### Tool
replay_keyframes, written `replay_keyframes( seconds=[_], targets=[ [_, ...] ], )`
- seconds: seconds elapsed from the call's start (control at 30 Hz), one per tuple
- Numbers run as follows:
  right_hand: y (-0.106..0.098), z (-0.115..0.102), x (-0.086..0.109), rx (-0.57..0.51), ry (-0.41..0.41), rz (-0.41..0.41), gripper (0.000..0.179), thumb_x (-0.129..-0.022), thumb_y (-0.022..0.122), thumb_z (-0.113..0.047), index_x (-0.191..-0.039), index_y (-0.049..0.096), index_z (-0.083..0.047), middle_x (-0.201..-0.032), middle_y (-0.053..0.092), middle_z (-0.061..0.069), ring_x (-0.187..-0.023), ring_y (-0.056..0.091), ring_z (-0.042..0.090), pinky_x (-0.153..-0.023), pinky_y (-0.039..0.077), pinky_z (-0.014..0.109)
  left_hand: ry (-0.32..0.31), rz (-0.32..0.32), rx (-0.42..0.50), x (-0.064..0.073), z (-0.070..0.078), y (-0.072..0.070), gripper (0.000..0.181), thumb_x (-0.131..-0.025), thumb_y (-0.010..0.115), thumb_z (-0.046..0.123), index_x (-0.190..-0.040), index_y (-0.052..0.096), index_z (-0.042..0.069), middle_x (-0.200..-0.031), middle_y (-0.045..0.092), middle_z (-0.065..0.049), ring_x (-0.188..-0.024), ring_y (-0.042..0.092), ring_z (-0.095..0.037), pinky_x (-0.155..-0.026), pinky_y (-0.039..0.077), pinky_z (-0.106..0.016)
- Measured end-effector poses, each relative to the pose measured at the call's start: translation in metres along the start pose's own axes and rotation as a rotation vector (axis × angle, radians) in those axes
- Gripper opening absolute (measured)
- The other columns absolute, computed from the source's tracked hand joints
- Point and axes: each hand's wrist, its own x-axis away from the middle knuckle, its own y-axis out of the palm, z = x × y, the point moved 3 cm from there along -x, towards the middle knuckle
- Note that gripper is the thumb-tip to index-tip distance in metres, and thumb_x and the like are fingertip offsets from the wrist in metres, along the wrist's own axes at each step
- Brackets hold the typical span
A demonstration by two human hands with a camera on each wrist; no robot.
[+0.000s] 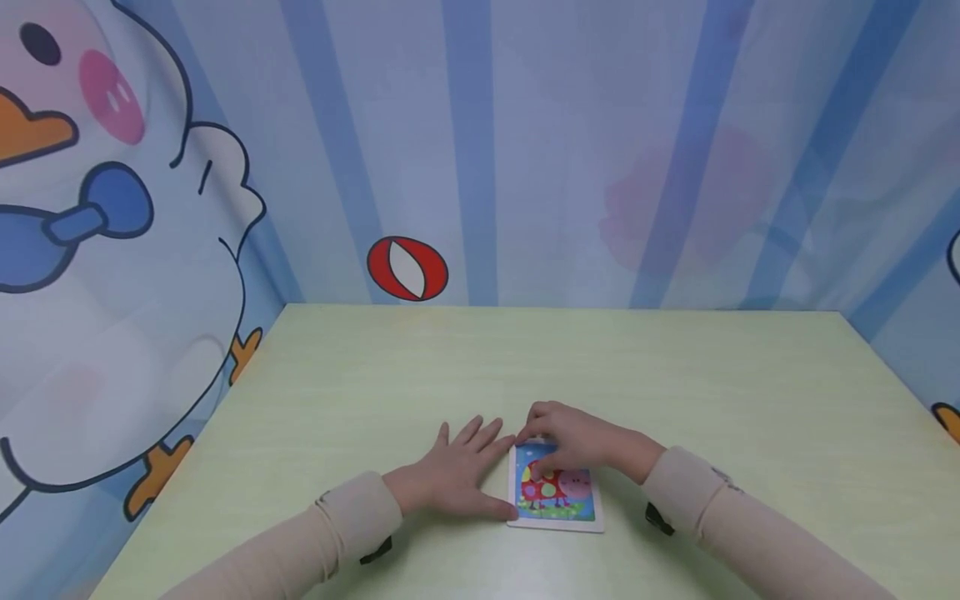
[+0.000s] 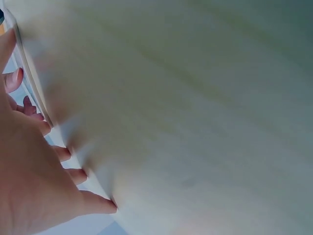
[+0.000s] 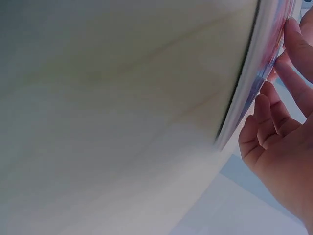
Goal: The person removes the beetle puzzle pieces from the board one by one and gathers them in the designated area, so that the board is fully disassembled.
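Note:
A small square picture board (image 1: pixel 558 510) with a pale border lies flat on the table, showing a pink-faced, red-spotted ladybug on blue and green. My left hand (image 1: pixel 457 479) lies beside it with fingers spread; its thumb tip and index fingertip touch the board's left edge. Over the upper part of the picture is my right hand (image 1: pixel 573 437), fingers bent towards the top left corner and thumb on the middle. In the right wrist view, fingertips of the right hand (image 3: pixel 281 142) meet the board's surface (image 3: pixel 266 46); whether they pinch any part of it is hidden.
The pale yellow-green table (image 1: pixel 375 367) stretches away to a blue striped backdrop (image 1: pixel 555 150). A large white duck (image 1: pixel 135 350) and a red ball (image 1: pixel 407 268) are printed on the backdrop. Both sleeves are beige, with a dark object below each cuff.

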Motion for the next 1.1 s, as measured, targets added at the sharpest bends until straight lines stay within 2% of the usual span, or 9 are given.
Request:
replay_keyframes(
  seconds=[0.23, 0.57, 1.1],
  targets=[
    [0.0021, 0.0013, -0.0027, -0.014, -0.011, 0.013, 0.038, -0.083, 0.077, -0.030, -0.116, 0.071, -0.012, -0.102, 0.055, -0.005, -0.093, 0.051, 0.011, -0.084, 0.047, 0.028, -0.007, -0.014, -0.014, -0.0004, -0.0004, 0.0015, 0.097, -0.081, 0.048, 0.077, -0.156, 0.016, 0.024, -0.163, 0.005, -0.002, -0.149, 0.000, -0.032, -0.110, 0.005, -0.068],
    [0.0040, 0.0021, -0.0064, -0.042, 0.025, 0.010, 0.033, -0.084, 0.076, -0.025, -0.114, 0.071, -0.013, -0.098, 0.054, -0.006, -0.086, 0.050, 0.009, -0.078, 0.046, 0.026, -0.005, -0.016, -0.024, -0.0019, -0.0014, 0.0031, 0.097, -0.081, 0.046, 0.078, -0.156, 0.015, 0.024, -0.163, 0.003, -0.001, -0.149, -0.001, -0.031, -0.110, 0.004, -0.068],
    [0.0060, -0.0032, -0.0081, -0.122, 0.120, -0.022, 0.032, -0.085, 0.075, -0.017, -0.114, 0.064, -0.009, -0.097, 0.053, -0.006, -0.086, 0.050, 0.011, -0.080, 0.048, 0.028, -0.005, -0.018, -0.022, -0.0019, -0.0024, 0.0039, 0.097, -0.081, 0.046, 0.078, -0.156, 0.010, 0.028, -0.163, 0.003, -0.002, -0.149, -0.002, -0.032, -0.110, 0.004, -0.068]
  ],
)
